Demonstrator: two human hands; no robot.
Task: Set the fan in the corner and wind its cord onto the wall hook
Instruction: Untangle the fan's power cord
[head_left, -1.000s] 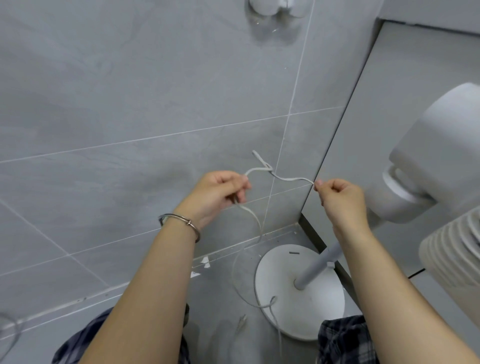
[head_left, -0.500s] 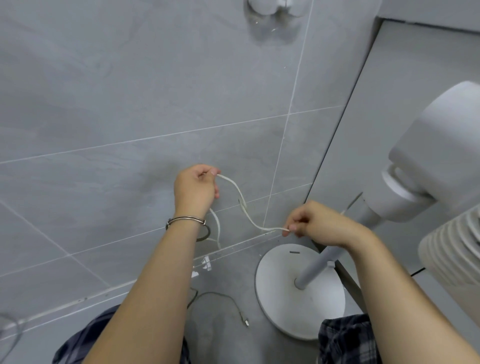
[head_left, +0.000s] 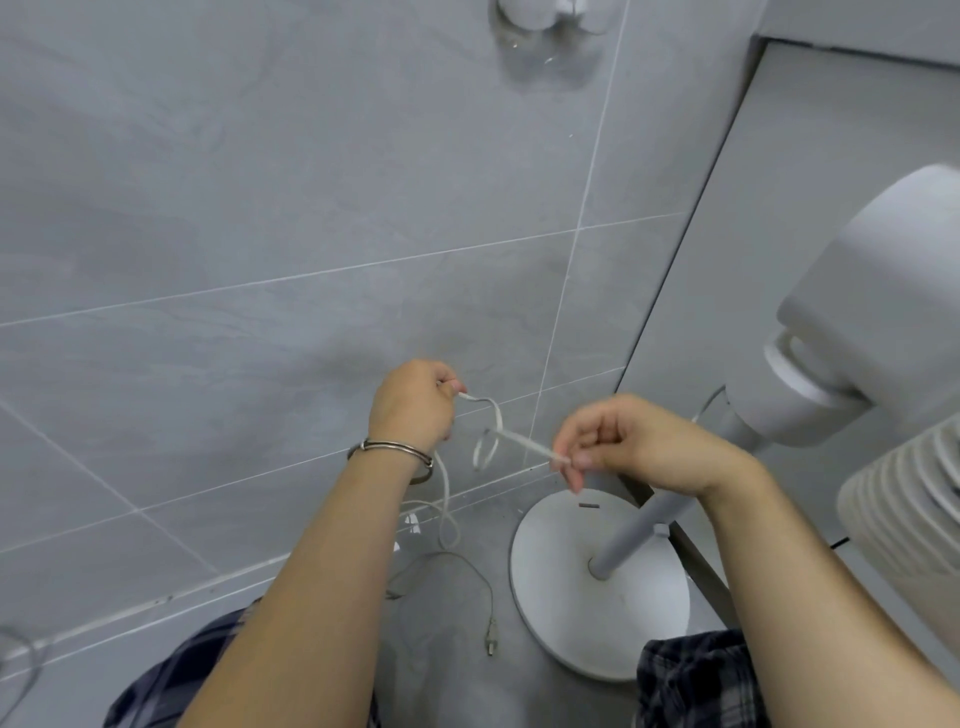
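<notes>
One cord (head_left: 524, 445) pinched by left hand (head_left: 413, 402) and right hand (head_left: 639, 447), one fan (head_left: 857, 338)

Both hands pinch the white cord (head_left: 493, 423) before the grey tiled wall (head_left: 260, 208), fan base (head_left: 561, 613) below.

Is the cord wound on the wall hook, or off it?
Off it. Left hand and right hand pinch the cord below the hook; its plug lies on the floor.
</notes>
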